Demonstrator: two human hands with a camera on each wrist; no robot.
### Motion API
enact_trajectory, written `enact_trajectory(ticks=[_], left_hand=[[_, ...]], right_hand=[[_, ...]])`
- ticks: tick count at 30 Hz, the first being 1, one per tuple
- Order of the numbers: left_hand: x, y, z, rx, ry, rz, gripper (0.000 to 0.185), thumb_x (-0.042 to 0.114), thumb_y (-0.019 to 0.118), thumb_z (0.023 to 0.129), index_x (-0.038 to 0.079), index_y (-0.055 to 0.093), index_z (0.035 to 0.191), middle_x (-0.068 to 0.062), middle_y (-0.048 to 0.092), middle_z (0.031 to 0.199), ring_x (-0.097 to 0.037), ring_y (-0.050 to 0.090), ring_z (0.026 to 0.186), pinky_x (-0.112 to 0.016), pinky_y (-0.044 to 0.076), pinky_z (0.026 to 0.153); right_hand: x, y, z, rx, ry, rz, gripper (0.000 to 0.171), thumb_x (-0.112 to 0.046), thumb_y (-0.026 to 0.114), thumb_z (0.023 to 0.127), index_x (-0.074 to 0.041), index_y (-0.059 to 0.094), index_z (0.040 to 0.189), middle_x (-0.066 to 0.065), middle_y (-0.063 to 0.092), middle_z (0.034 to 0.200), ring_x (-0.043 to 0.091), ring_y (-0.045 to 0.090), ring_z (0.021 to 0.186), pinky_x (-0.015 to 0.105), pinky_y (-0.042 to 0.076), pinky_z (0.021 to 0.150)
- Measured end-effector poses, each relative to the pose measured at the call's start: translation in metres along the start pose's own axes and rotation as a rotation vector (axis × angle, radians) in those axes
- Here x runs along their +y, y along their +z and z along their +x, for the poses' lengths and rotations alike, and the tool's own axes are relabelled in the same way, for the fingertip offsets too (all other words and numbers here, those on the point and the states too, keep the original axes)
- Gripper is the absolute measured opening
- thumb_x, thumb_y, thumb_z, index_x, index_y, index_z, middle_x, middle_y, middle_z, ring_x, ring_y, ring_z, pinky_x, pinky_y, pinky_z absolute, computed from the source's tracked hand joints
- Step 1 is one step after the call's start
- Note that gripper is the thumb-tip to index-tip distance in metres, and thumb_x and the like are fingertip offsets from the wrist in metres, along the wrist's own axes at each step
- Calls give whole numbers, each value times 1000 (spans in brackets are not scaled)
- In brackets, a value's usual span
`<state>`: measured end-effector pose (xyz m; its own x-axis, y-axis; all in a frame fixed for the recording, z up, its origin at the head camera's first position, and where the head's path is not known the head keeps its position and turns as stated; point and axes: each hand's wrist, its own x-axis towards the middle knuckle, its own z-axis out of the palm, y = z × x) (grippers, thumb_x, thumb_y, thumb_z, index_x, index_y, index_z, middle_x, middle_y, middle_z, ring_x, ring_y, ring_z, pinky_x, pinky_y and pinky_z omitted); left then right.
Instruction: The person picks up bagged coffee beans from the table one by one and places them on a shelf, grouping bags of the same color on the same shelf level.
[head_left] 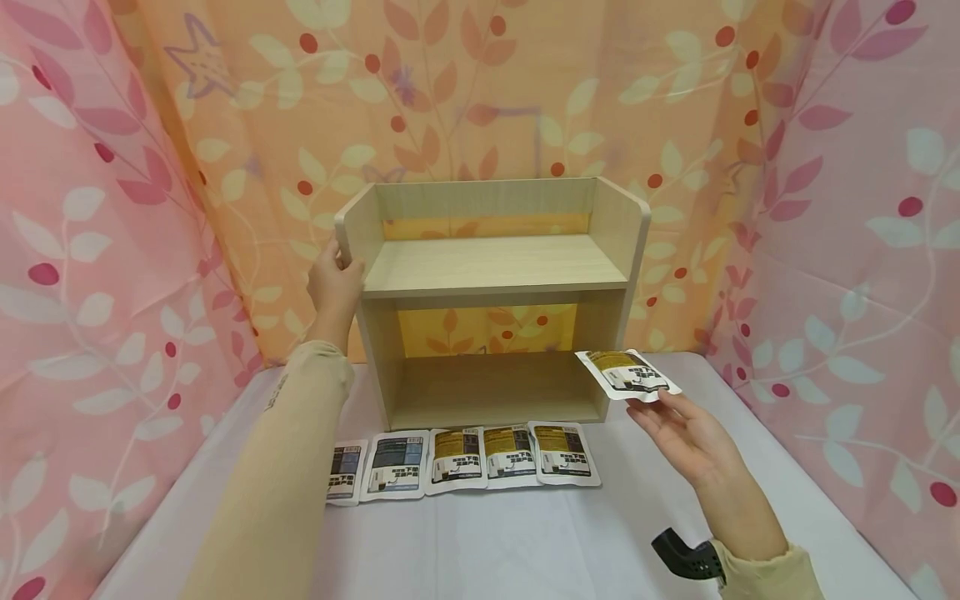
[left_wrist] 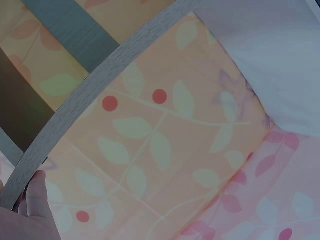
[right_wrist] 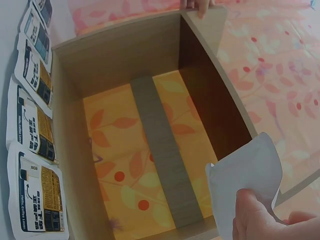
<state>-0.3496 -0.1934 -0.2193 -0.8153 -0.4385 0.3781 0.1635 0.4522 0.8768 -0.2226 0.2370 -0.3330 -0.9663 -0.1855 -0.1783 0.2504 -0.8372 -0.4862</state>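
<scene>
White cloth covers the table (head_left: pixel 525 542); leaf-print curtains (head_left: pixel 112 208) surround it.

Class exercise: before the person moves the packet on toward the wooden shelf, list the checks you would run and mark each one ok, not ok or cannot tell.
1. Right hand pinches the packet at its edge: ok.
2. Left hand grips the left side panel of the shelf: ok.
3. Upper board bare: ok.
4. Lower compartment bare: ok.
5. Row of five packets lies on the table in front of the shelf, apart from the held one: ok.
6. Whether the shelf stands firm: cannot tell.
</scene>
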Motion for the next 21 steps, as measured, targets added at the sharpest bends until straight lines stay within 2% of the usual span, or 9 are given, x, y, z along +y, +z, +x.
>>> enact_trajectory(ticks=[3, 9, 21], left_hand=[[1, 0, 0, 0, 3, 0, 51, 13, 54, 93, 21, 50, 143, -16, 66, 119, -28, 57, 108, -43, 39, 98], [1, 0, 0, -1, 4, 1, 54, 13, 54, 93, 23, 47, 145, -16, 65, 121, -29, 56, 111, -44, 38, 101], [0, 0, 0, -2, 11, 3, 54, 14, 55, 93, 23, 46, 146, -16, 65, 121, -29, 55, 113, -44, 37, 102]], right_hand=[[0, 4, -1, 10, -12, -19, 74, -6, 39, 102, -23, -9, 155, 9, 29, 137, 30, 63, 94, 35, 24, 109], [-1, 8, -3, 30, -18, -13, 75, -6, 42, 102, -24, -7, 155, 9, 32, 134, 30, 64, 93, 35, 25, 108], [-5, 12, -4, -25, -43, 3, 77, -3, 44, 101, -25, -5, 155, 12, 45, 122, 32, 63, 96, 37, 25, 107]])
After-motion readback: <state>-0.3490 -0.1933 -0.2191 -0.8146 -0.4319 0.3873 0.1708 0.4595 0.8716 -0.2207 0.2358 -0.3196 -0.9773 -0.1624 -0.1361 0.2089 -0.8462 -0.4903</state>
